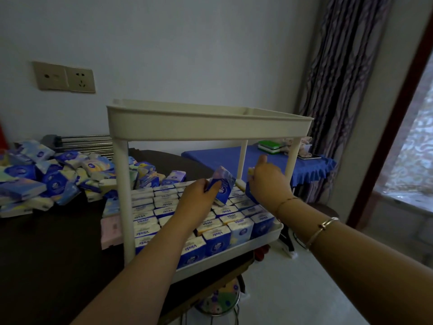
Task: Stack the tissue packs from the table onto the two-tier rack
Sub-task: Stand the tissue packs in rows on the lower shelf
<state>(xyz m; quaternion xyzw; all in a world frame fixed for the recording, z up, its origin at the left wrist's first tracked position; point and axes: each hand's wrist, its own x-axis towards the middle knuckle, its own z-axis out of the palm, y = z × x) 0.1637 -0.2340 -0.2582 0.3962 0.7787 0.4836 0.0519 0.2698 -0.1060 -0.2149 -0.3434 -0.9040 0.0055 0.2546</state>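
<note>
- The left hand (195, 195) pinches a blue tissue pack (222, 187), tilted above the packed rows on the rack's (210, 120) lower tier.
- The right hand (267, 184) curls around another pack (251, 171) near the rear post.
- A loose pile of packs (46, 174) lies at the dark bench's (58, 249) far left edge.

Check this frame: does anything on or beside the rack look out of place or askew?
Two things. A pale pink pack lies on the table outside the rack's lower tray, against its left post, unlike the neat upright rows inside. The blue pack in the left hand is tilted, not yet seated in a row.
</note>
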